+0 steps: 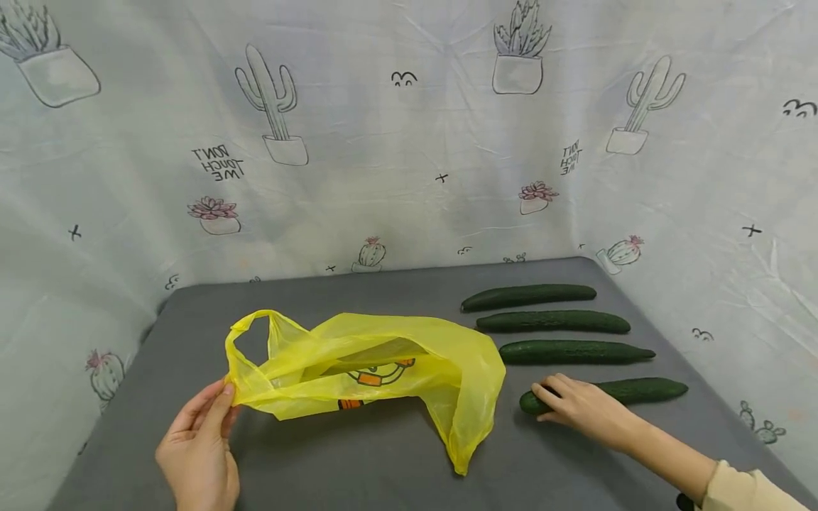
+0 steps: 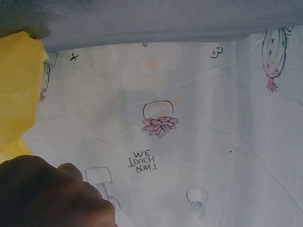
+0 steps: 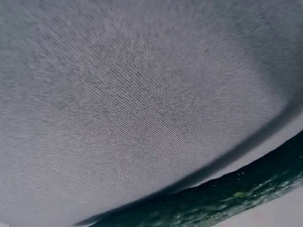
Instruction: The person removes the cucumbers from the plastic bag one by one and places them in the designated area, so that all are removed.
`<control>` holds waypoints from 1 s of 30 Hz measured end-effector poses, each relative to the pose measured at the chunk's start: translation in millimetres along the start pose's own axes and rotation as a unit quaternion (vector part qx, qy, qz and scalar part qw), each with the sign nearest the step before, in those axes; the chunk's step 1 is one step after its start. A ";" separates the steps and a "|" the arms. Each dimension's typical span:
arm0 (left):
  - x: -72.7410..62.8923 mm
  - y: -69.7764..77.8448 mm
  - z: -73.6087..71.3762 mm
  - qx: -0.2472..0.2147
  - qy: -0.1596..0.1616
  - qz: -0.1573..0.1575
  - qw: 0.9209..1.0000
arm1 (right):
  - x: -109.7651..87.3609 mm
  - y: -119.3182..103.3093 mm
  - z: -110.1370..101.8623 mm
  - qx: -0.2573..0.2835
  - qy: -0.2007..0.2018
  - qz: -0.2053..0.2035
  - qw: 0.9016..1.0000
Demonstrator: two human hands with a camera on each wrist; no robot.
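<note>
A yellow plastic bag [image 1: 476, 351] with a printed picture lies on its side, its mouth partly spread toward the person. At its left end, my left hand [image 1: 201, 447] pinches the bag by the base of a looped handle between thumb and fingers. In the left wrist view that hand [image 2: 47, 194] is dark, with yellow plastic [image 2: 16, 90] above it. My right hand [image 1: 591, 411] holds the left end of the nearest cucumber [image 1: 652, 389], fingers bent over it. The right wrist view shows this cucumber [image 3: 227, 194] along the lower right; the fingers are out of sight there.
Three more dark green cucumbers lie in a row behind the held one: a near one [image 1: 575, 351], a middle one [image 1: 556, 321] and a far one [image 1: 530, 296]. Grey cloth covers the table [image 1: 332, 461]. A curtain [image 1: 409, 142] printed with cacti surrounds its back and sides.
</note>
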State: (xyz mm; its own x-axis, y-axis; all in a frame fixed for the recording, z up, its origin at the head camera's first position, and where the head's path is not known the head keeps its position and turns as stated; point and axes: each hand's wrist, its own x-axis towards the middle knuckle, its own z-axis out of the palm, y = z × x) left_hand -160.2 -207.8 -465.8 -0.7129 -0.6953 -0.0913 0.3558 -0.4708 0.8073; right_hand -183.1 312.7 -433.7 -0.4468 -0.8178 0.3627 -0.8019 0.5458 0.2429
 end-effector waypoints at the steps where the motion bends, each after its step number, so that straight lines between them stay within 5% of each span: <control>1: 1.7 -2.2 -2.8 0.000 0.001 0.002 1.000 | 1.2 1.0 3.3 -0.003 -0.003 0.004 1.000; 12: 2.5 -2.3 -9.1 -0.003 0.043 -0.013 0.999 | 9.5 11.0 31.9 -0.013 -0.016 0.005 1.000; 20: -40.7 39.1 36.5 -0.020 0.058 -0.020 0.998 | 6.6 13.9 39.6 -0.017 0.006 0.024 1.000; 24: -32.1 27.1 27.8 -0.002 0.048 -0.018 0.999 | 4.8 13.4 38.9 -0.008 0.013 0.023 1.000; 30: -3.0 -9.7 -1.4 0.037 0.061 -0.025 0.997 | -3.6 10.7 36.2 0.022 0.033 0.025 0.999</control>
State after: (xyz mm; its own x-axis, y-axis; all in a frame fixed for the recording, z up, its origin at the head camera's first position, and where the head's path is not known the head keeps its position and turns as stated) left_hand -160.7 -201.9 -474.2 -0.6484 -0.7347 -0.1994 0.2721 -0.4683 0.8406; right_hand -204.4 314.9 -465.0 -0.4611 -0.7748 0.4327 -0.7962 0.5764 0.1838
